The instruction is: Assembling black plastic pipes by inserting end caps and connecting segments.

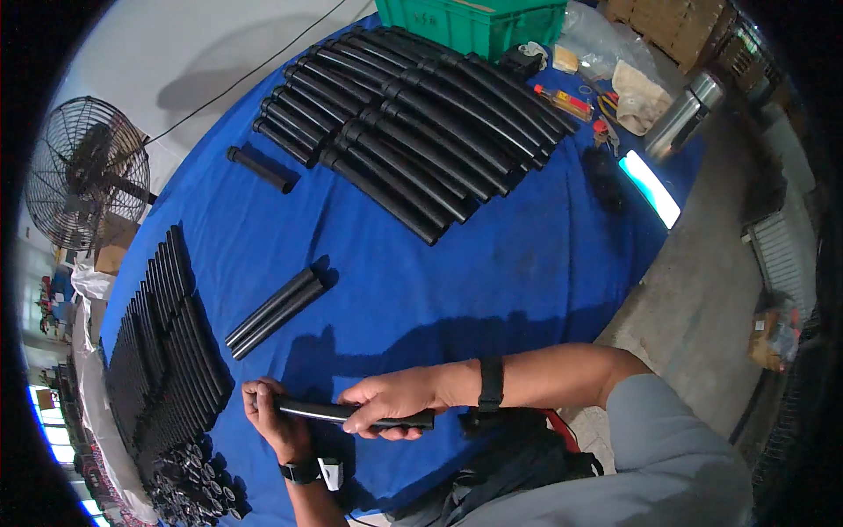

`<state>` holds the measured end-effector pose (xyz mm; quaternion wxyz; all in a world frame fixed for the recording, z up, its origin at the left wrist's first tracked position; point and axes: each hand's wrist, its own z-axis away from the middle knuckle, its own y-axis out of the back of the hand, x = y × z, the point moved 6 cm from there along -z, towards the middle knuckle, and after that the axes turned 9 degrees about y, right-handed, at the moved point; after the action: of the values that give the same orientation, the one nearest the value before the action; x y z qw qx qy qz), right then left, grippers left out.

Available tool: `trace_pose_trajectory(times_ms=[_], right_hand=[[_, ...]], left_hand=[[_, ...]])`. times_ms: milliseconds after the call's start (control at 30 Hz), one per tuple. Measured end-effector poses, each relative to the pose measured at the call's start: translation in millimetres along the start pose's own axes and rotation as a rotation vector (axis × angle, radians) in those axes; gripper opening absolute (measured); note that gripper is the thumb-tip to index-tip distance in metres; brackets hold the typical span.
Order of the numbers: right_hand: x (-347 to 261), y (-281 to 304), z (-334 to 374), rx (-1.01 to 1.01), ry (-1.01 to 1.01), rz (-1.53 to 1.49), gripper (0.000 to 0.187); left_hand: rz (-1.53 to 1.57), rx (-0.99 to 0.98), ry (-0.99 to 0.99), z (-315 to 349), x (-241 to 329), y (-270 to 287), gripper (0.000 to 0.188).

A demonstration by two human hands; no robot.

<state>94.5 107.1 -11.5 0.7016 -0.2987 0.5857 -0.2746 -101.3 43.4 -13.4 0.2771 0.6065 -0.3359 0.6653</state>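
Observation:
A short black tube [316,410] lies across between my two hands, just above the blue cloth. My left hand [267,413] is closed around its left end and hides that tip. Farther along, my right hand [388,402] wraps over the tube, and the right end sticks out past the fingers. Two more black tubes [276,314] rest side by side on the cloth beyond my hands. Under my left wrist is a small white object [330,472] whose kind I cannot make out.
Rows of black tubes with collared ends [421,132] cover the far table, beside a green crate [474,26]. Thinner tubes [167,342] and small black rings [198,479] lie at left. A lit phone [650,189], steel flask [685,114] and pliers [608,132] occupy the right edge. A fan [88,171] stands left.

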Motion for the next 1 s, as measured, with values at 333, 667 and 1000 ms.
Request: trace_pose_trajectory(times_ms=[333,667,1000], right_hand=[[-9,-10,4,0.016,0.004,0.327,0.024],[-82,-29,10,0.295,0.482,1.502,0.035],[-352,102,-61,0.973,0.242,2.367,0.041]], left_hand=[[0.046,0.119,0.020,0,1,1,0.018],[0.690,0.189,0.182,5,15,-14,0.043],[0.329,-0.073,0.197,8,-4,-8,0.035]])
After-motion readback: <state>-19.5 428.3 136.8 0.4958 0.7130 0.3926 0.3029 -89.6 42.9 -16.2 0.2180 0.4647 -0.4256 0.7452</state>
